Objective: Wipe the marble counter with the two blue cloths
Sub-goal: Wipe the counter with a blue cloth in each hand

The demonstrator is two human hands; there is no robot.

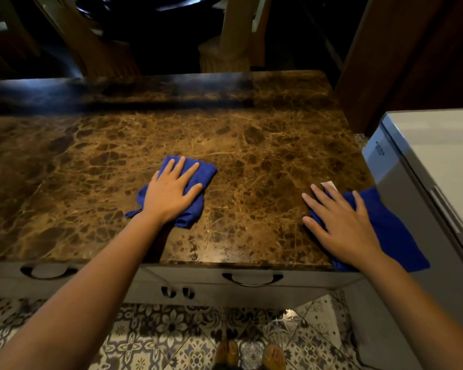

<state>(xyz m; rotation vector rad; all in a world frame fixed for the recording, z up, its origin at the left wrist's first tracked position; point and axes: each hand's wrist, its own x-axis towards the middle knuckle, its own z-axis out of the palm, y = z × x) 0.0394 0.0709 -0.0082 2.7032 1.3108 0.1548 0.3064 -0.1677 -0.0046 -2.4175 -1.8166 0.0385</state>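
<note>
Both cloths down, wiping underway.
My left hand (171, 192) presses flat, fingers spread, on one cloth (195, 173); my right hand (342, 222) likewise on the other (393, 228). Beyond my fingertips, the counter (251, 134) probably remains unwiped.

A small dark label on the grey appliance (412, 198) at right, perhaps a brand, is too blurred to read
</note>
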